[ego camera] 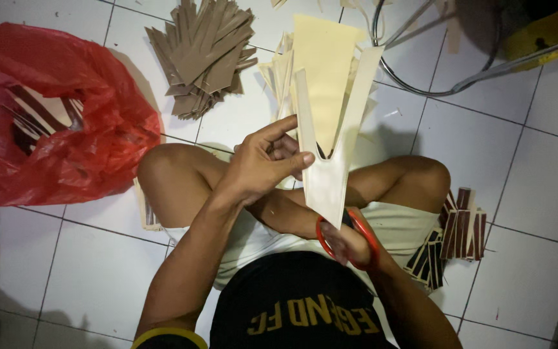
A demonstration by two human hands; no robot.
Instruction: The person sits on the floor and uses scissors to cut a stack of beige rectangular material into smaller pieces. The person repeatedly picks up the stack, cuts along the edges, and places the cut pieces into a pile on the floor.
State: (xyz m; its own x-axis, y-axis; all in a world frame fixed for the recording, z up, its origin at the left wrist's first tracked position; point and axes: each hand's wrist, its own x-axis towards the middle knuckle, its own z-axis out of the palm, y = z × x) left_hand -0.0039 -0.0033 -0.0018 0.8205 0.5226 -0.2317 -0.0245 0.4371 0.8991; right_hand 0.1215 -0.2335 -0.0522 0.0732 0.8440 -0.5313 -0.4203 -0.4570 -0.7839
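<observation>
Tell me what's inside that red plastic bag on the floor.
Through the opening of the red plastic bag show dark brown and pale card strips. Whatever lies deeper is covered by the bag's folds.

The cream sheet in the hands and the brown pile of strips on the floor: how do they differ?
The cream sheet is pale, one piece, split into two prongs; the brown pile is darker, many separate strips. The sheet is held upright by the left hand, with red-handled scissors in the right hand below it; the pile lies untouched on the tiled floor. Both look like thin card.

bag left | strip pile ahead | stacked strips right, possibly cardboard
</observation>
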